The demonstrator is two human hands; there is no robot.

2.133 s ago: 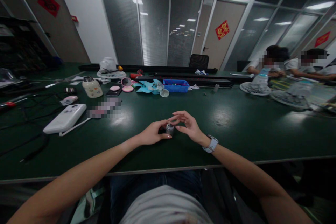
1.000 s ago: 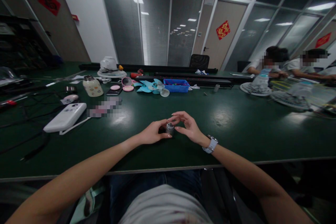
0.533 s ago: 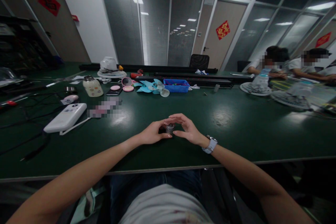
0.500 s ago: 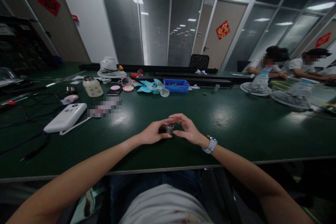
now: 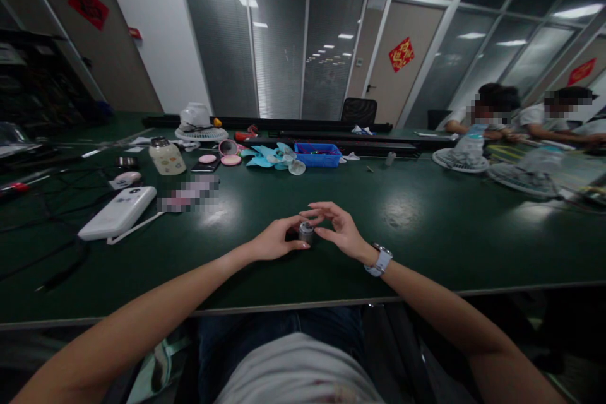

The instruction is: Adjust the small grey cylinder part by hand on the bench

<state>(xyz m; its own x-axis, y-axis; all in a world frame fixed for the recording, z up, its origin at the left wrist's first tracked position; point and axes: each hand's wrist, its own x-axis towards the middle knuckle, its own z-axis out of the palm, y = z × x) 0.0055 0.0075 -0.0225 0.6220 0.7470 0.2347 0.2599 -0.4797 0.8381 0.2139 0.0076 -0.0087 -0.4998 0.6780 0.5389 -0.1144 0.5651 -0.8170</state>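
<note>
A small grey metal cylinder [image 5: 306, 235] stands upright near the front of the green table [image 5: 426, 240], with some small detail on its top face. My left hand [image 5: 277, 241] is closed around its left side, thumb at the front and fingers behind. From the right, my right hand [image 5: 343, 231] reaches its top end, the thumb at the upper rim and the curved fingertips behind and above. Whether those fingertips pinch a smaller part on top cannot be made out.
To the left lie a white power bank [image 5: 118, 211] with a cable and a cream bottle [image 5: 167, 156]. Blue fan blades [image 5: 269, 156] and a blue basket [image 5: 318, 155] are farther back. Fan parts [image 5: 461, 160] stand at right, where co-workers [image 5: 497, 113] sit.
My right thumb has moved up to the cylinder's upper rim, and the fingers have shifted and spread slightly, exposing more of the top. My left hand stays in place.
</note>
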